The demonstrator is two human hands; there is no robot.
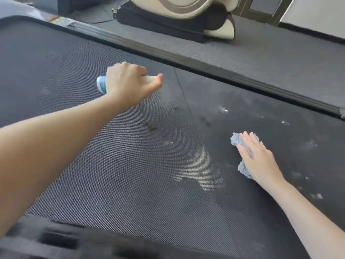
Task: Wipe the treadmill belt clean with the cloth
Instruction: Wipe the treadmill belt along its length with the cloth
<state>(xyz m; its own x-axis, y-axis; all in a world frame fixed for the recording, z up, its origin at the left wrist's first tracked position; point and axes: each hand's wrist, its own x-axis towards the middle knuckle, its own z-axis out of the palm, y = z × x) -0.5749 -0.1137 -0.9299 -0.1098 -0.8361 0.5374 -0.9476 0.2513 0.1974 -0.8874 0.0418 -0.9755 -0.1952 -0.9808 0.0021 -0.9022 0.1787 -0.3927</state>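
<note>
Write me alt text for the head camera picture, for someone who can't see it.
A person's right hand presses a grey cloth flat on a dark treadmill belt marked with dark spots and white flecks. The left hand holds a blue and white bottle over the belt.

The dark grey, finely ribbed treadmill belt carries a crumpled grey-blue fluffy cloth, which lies flat under the right hand. A pale, wet-looking patch lies just left of that hand. White flecks dot the belt beyond it and to its right. Small dark spots sit between the two hands, nearer the left hand.
</note>
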